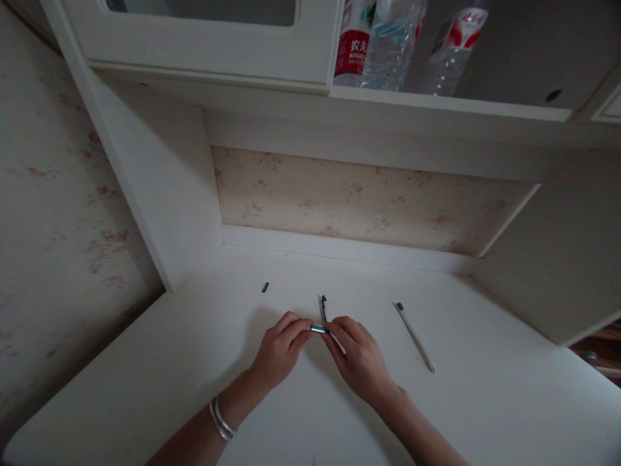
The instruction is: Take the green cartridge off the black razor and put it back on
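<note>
My left hand (282,347) and my right hand (358,355) meet over the white desk. Between their fingertips is a short, narrow piece with a shiny green face and dark edges (318,329), gripped at its left end by the left hand and at its right end by the right. Just behind the fingers lies a slim dark and pale part (323,309) with a hooked black tip; its near end is hidden by my hands. A small green and black piece (264,287) rests farther back on the left. To the right lies a white pen-like stick (416,338) with a dark end.
The white desk top (165,375) runs back to a low ledge under flowered wallpaper (339,197). A side panel (169,188) stands at left. Overhead, a cabinet shelf (509,111) holds plastic bottles (353,48), one of them (456,48) apart at the right.
</note>
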A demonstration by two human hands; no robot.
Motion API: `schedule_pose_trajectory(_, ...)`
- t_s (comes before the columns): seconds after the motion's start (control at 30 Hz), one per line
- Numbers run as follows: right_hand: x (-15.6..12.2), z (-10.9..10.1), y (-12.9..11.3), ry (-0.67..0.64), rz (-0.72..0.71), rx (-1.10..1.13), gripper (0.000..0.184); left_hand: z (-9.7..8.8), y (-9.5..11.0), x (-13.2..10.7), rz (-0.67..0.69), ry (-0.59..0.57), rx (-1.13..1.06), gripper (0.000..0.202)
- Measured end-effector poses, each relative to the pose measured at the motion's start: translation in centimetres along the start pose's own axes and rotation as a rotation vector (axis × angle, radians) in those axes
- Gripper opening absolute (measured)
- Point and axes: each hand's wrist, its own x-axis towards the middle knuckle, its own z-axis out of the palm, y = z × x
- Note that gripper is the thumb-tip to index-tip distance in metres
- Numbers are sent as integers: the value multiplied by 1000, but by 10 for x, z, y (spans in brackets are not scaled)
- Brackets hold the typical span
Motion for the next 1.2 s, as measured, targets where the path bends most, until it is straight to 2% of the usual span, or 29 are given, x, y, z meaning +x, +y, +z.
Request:
schedule_pose_trajectory(0.1, -5, -1, 8, 35, 46, 8, 24, -1, 0, 0, -36, -35, 14, 25)
schedule_pose_trajectory(0.2, -12, -6, 31, 83, 165, 1, 28, -2, -1, 0, -48, -29, 33, 25)
schedule_pose_trajectory(0.3, -24, -16, 69, 139, 326, -76, 35, -2, -1, 0, -54, -14, 34, 24)
schedule_pose_trajectory(0.4, -45, -31, 116, 167, 504, -261, 40, -1, -1, 0, -50, -28, 37, 24)
schedule_pose_trajectory(0.5, -71, -43, 153, 107, 704, -437, 39, 0, -2, 0, -54, -47, 47, 23)
schedule_pose_trajectory(0.57, -87, -49, 167, 64, 842, -486, 39, 1, -2, -1, -65, -57, 48, 23)
schedule_pose_trajectory(0.67, -100, -56, 174, 22, 983, -485, 41, 2, -2, -1, -82, -76, 52, 22)
schedule_pose_trajectory(0.83, -99, -60, 174, -79, 1059, -465, 45, 4, -2, -1, -95, -100, 69, 21)
schedule_pose_trajectory(1.2, -101, -55, 187, -118, 1072, -469, 43, 4, -1, -1, -110, -138, 86, 23)
